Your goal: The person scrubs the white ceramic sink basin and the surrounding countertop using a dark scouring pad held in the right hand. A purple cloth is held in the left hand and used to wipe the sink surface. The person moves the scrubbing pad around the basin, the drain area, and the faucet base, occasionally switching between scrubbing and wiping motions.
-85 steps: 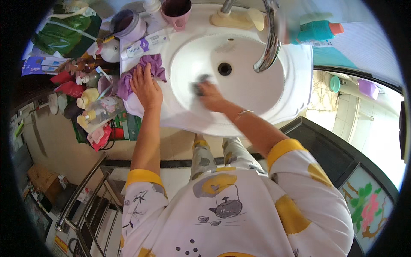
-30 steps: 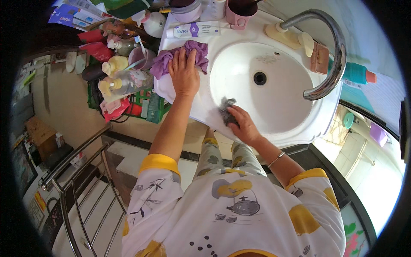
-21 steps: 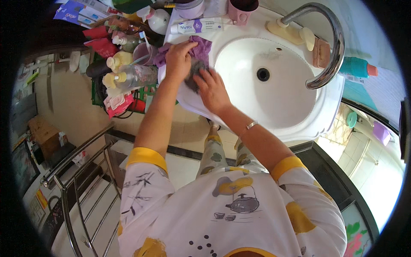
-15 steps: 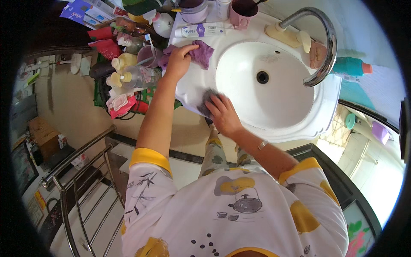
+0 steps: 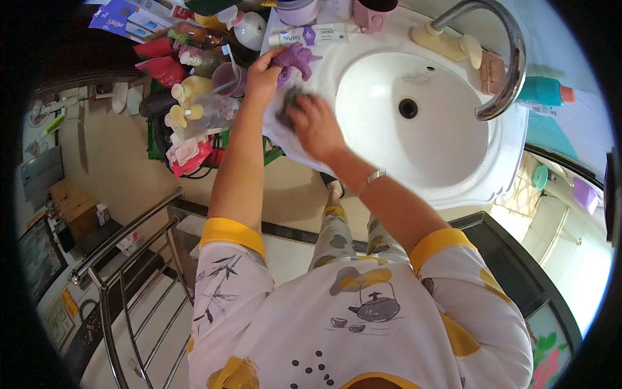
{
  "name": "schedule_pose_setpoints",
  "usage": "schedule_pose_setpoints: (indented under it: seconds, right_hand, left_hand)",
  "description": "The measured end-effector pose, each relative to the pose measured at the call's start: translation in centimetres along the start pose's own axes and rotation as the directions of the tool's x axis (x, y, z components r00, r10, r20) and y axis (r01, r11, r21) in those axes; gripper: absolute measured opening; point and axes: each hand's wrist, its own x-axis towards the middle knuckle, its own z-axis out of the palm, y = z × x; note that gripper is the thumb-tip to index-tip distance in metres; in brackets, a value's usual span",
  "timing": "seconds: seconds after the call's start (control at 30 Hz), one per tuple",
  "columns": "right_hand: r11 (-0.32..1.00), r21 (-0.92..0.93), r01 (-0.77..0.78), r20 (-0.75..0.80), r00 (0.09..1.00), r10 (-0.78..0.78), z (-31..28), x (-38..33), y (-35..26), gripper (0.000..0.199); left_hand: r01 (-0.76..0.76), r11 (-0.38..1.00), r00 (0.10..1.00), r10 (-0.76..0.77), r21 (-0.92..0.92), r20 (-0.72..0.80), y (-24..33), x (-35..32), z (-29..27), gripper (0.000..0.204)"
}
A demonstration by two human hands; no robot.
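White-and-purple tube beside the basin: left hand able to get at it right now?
Probably yes: the white-and-purple tube lies just beyond the left hand, with nothing seen covering it. But that hand grips a purple cloth, so it would likely need to let go first.

Left hand (image 5: 264, 76): curled, gripping
Right hand (image 5: 316, 126): palm down — slightly blurred
Left forearm (image 5: 238, 165): reaching nearly straight ahead
Right forearm (image 5: 405, 209): slanting leftward — hands near each other

Right hand (image 5: 316, 126): motion-blurred. Scourer (image 5: 286, 111): blurred, partly covered by the right hand. Left hand (image 5: 262, 76): fingertips indistinct at the cloth (image 5: 297, 61). Cup (image 5: 370, 21) and tub (image 5: 296, 13): cut off by the top edge.
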Motion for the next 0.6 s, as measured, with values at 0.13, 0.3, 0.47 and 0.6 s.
schedule_pose_setpoints:
  seconds: [0.13, 0.3, 0.47, 0.6]
  right_hand:
    - [0.985, 0.038, -0.169, 0.304, 0.941, 0.150, -7.1, -9.1, -3.0, 0.052]
    - [0.988, -0.013, -0.154, 0.362, 0.920, 0.148, -8.8, -11.0, -2.3, 0.055]
    - [0.999, 0.016, -0.049, -0.055, 0.997, 0.050, -1.5, -0.5, 2.9, 0.039]
    - [0.985, -0.121, -0.124, -0.075, 0.990, 0.116, -2.7, 6.2, 6.2, 0.036]
  left_hand:
    - [-0.011, 0.999, 1.000, 0.012, 0.045, -0.020, -0.1, -0.5, -0.7, 0.039]
    - [0.090, 0.952, 0.989, -0.120, -0.294, -0.085, -0.9, 0.3, -2.3, 0.042]
    - [0.041, 0.919, 0.992, -0.085, -0.391, -0.095, -0.6, -0.4, -1.0, 0.040]
    - [0.073, 0.951, 0.987, -0.112, -0.301, -0.114, 0.2, -1.7, -0.8, 0.042]
